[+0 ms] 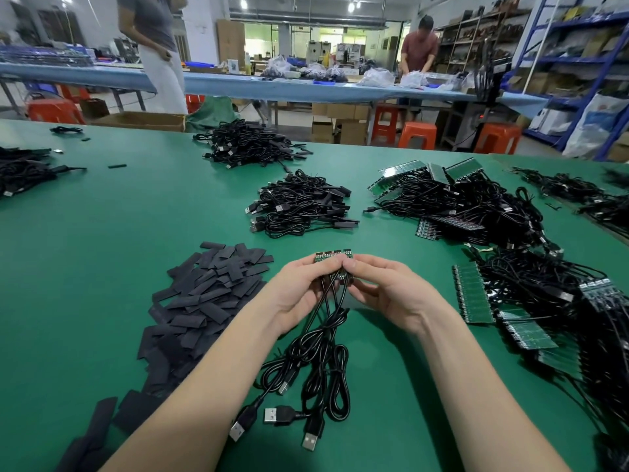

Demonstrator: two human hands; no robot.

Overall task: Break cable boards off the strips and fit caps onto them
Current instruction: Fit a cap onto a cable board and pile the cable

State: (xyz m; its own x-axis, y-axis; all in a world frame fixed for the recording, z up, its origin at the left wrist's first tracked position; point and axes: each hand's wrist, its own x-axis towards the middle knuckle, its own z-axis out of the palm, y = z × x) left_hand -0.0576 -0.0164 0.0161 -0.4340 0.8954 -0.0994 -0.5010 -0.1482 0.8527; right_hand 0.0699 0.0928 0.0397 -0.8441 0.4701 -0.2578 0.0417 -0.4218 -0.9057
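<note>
While both hands work over the middle of the green desk (pixel 102 216), a short strip of cable boards (pixel 333 256) sits pinched between them, raised a little above the surface. The left hand (pixel 301 287) and the right hand (pixel 384 289) have their fingers curled around it from either side, thumbs meeting near the middle, which looks to me like the grip for bending and snapping a board free at a score line. The strip's long axis runs left to right across the person's front; the small boards stand side by side with their free ends pointing away from the person, and their black cables (pixel 320 356) trail back toward the body, ending in USB plugs (pixel 275 414) lying on the desk. A heap of flat black caps (pixel 204 294) lies just to the left, within easy reach for fitting. More strips with cables (pixel 473 294) wait on the right, and bundles that seem already capped (pixel 303 204) rest farther off.
</note>
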